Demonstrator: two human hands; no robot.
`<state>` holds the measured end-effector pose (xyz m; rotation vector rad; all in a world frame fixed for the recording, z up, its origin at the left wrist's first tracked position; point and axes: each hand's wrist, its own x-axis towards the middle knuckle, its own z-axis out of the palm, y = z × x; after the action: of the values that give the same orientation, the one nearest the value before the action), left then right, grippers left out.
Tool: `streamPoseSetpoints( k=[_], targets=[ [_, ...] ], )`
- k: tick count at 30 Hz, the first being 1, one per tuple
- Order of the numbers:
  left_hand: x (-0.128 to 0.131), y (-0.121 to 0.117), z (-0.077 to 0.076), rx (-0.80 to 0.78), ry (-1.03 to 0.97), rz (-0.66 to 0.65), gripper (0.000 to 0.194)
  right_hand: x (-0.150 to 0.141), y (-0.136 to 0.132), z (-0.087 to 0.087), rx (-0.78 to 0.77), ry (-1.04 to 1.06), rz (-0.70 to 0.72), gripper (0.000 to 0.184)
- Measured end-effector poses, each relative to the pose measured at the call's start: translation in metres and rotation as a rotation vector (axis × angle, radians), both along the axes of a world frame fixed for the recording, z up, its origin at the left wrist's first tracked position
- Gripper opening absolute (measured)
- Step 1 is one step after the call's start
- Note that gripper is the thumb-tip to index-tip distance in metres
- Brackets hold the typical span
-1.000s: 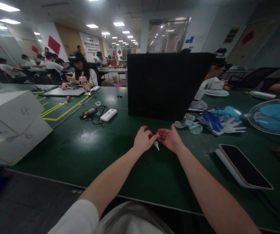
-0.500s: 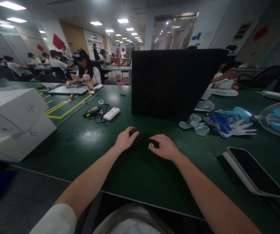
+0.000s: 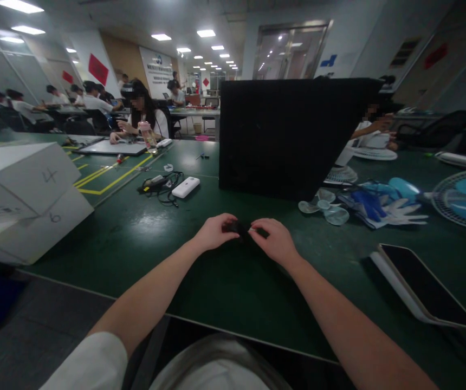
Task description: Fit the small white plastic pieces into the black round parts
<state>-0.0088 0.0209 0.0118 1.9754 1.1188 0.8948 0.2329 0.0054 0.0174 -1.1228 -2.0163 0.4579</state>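
Above the green table, my left hand (image 3: 215, 232) is closed round a small dark object (image 3: 233, 227) whose kind I cannot make out. My right hand (image 3: 274, 238) pinches a small pale disc (image 3: 251, 229) between thumb and fingertips, mostly covered by them. The two hands face each other with a narrow gap between the dark object and the disc. Behind them stands a large black panel (image 3: 290, 138).
White boxes (image 3: 21, 184) stand at the left. Beyond my left hand lie a white power bank (image 3: 186, 187) and black cables (image 3: 160, 187). Clear fan blades (image 3: 324, 207), gloves (image 3: 387, 210), and a phone (image 3: 426, 281) lie at the right. People sit at far tables.
My left hand has moved right, bringing more of the dark object into view. My right hand has lifted and turned slightly, and the disc shows less of its face.
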Motion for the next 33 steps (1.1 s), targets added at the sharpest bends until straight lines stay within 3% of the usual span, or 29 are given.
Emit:
streamPoseSetpoints(
  k=[4, 7, 13, 18, 21, 25, 29, 33],
  targets=[
    [0.005, -0.003, -0.004, -0.021, 0.092, 0.007, 0.052, -0.007, -0.002, -0.008, -0.101, 0.169, 0.013, 0.008],
    [0.006, -0.005, 0.0, 0.025, 0.172, 0.005, 0.064, -0.008, 0.0, -0.013, -0.172, 0.263, -0.042, 0.018],
    [0.004, -0.01, 0.007, 0.067, 0.281, 0.006, 0.051, -0.011, -0.001, -0.015, -0.217, 0.47, -0.016, 0.026],
    [0.009, -0.012, 0.0, 0.022, 0.228, 0.01, 0.049, -0.019, -0.011, -0.008, -0.171, 0.347, 0.056, 0.019],
    [0.012, -0.011, -0.006, -0.005, 0.176, 0.032, 0.05, -0.021, -0.015, -0.004, -0.126, 0.244, 0.031, 0.022],
    [0.013, -0.009, -0.01, -0.087, 0.112, 0.029, 0.053, -0.019, -0.012, -0.003, -0.018, 0.044, 0.039, 0.01],
    [0.012, -0.007, -0.011, -0.125, 0.063, 0.02, 0.052, -0.017, -0.011, -0.002, 0.063, -0.093, 0.115, 0.014],
    [0.012, -0.007, -0.009, -0.119, 0.088, 0.032, 0.053, -0.017, -0.017, 0.001, 0.147, -0.157, 0.059, 0.018]
  ],
)
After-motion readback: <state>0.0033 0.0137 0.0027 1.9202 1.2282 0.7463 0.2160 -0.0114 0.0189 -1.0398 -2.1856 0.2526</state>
